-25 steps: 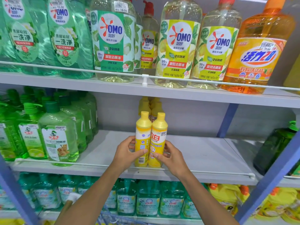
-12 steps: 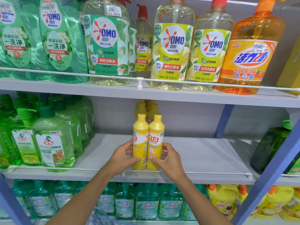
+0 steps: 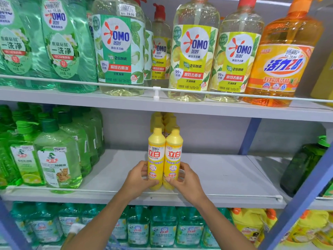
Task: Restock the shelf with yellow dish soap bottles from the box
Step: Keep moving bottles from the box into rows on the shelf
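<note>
Two yellow dish soap bottles stand upright side by side at the front of the middle shelf, labels facing me. My left hand grips the left bottle low on its body. My right hand grips the right bottle the same way. Several more yellow bottles stand in a row right behind them, mostly hidden. The box is out of view.
Green soap bottles crowd the shelf's left side; a dark green bottle stands at the right. A white wire rail runs along the shelf's front edge. Large bottles fill the shelf above, teal and yellow ones the shelf below. A blue upright crosses at right.
Both bottles have been turned so their labels face me, and they now stand straighter and closer together. My hands stay on them.
</note>
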Demonstrator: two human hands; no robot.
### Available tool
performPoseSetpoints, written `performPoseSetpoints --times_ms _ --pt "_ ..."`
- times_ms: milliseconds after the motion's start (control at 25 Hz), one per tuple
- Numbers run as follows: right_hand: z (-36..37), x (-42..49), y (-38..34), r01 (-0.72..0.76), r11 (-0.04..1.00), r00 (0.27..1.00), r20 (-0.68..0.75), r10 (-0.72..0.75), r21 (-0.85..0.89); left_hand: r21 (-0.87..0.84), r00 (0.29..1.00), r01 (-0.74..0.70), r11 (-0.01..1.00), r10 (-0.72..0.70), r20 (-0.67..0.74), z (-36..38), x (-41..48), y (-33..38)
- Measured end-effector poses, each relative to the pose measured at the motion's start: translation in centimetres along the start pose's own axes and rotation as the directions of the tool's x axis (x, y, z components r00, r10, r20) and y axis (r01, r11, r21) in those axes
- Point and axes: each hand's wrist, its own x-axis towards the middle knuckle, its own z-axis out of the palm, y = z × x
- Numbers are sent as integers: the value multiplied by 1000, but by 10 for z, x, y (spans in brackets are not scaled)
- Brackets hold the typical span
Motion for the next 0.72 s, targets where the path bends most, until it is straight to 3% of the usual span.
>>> performPoseSetpoints --times_ms 120,280,720 --pt "14 5 8 -30 992 996 -93 19 -122 55 999 -13 998 16 -41 0 -3 0" --pt "18 14 11 -32 992 996 -85 21 -122 78 988 21 997 -9 -152 11 -2 9" --pt "28 24 15 -76 984 981 -191 45 -160 122 972 57 991 -26 -235 20 15 0"
